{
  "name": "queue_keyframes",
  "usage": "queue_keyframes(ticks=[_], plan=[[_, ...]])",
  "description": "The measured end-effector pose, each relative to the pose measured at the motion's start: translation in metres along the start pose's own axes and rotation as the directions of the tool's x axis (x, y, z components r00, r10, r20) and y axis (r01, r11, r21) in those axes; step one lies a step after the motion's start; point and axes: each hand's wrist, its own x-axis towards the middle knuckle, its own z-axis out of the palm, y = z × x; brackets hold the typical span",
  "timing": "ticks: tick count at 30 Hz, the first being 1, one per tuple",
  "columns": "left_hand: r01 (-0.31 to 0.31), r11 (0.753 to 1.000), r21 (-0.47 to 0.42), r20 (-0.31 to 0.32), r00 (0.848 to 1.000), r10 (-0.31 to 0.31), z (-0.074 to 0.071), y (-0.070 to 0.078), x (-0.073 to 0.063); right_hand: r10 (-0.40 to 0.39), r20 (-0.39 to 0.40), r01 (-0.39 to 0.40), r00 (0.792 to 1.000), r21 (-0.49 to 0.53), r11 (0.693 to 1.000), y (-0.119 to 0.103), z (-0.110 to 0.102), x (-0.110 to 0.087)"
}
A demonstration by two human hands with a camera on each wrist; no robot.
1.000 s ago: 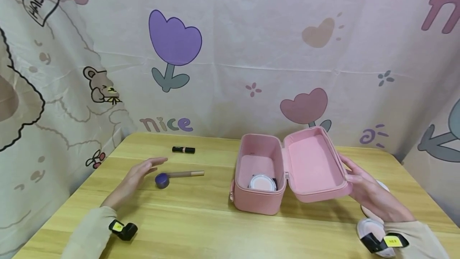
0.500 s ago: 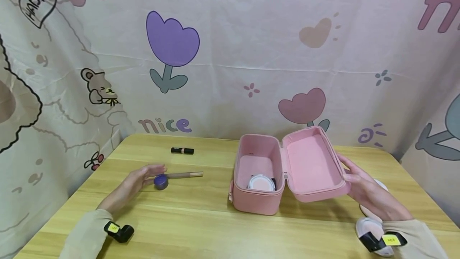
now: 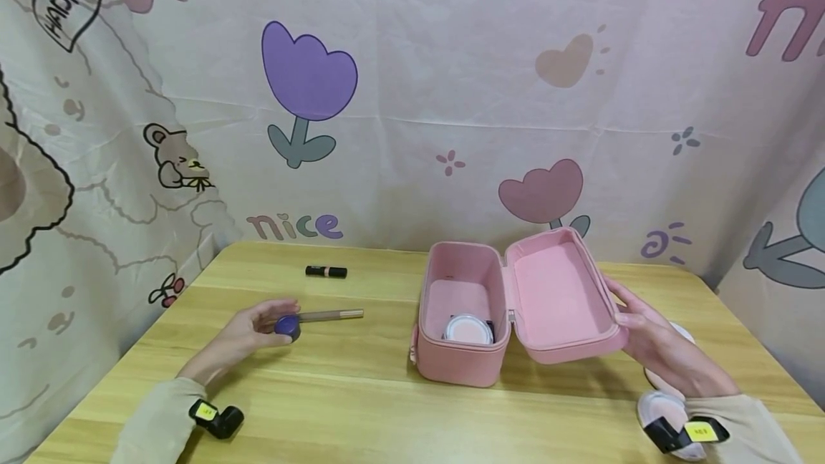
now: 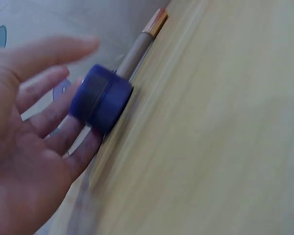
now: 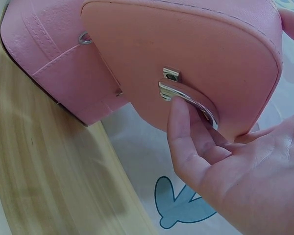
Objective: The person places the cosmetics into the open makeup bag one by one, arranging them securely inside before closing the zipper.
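Left hand [image 3: 241,335] around a blue jar [image 3: 287,328], right hand [image 3: 664,353] holding a pink case's lid [image 3: 563,292].
Head: the jar sits toward the table's [image 3: 361,407] left edge, the case [image 3: 459,365] midway between left and right edges. Left wrist: fingers loosely spread behind the jar, thumb apart. Right wrist: fingers curled at the lid's metal handle [image 5: 186,96].

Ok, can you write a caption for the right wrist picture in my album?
A right hand holds the open lid of a pink case, its fingers tucked at the shiny handle.
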Motion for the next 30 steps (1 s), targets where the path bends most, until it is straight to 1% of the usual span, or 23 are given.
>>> queue_keyframes(ticks=[2, 5, 7, 11, 16, 30], plan=[[0.016, 0.999, 0.039, -0.012, 1.0, -0.016, 0.0015, 0.0005, 0.0009, -0.006, 0.009, 0.006, 1.0, 0.006, 1.0, 0.0007, 0.0001, -0.0007], [0.055, 0.993, 0.105, -0.022, 0.998, -0.053, 0.0028, 0.0025, 0.0032, -0.01, 0.003, 0.01, 1.0, -0.002, 1.0, 0.0008, 0.0001, -0.0014], [0.081, 0.988, 0.133, -0.024, 0.997, -0.079, 0.0034, 0.004, 0.0049, -0.009, -0.001, 0.009, 1.0, -0.007, 1.0, 0.0006, 0.0, -0.0017], [0.115, 0.984, 0.139, -0.031, 0.993, -0.111, 0.0044, 0.0059, 0.0066, -0.01, 0.005, 0.01, 1.0, -0.004, 1.0, -0.0002, -0.0003, -0.0014], [0.138, 0.981, 0.138, -0.04, 0.99, -0.133, 0.0043, 0.008, 0.006, -0.008, 0.005, 0.008, 1.0, -0.013, 1.0, -0.0012, 0.0, 0.0], [0.099, 0.984, 0.149, -0.02, 0.995, -0.097, 0.0062, 0.0102, 0.0049, 0.009, -0.024, -0.01, 1.0, -0.05, 0.999, 0.0006, 0.0009, 0.0007]])
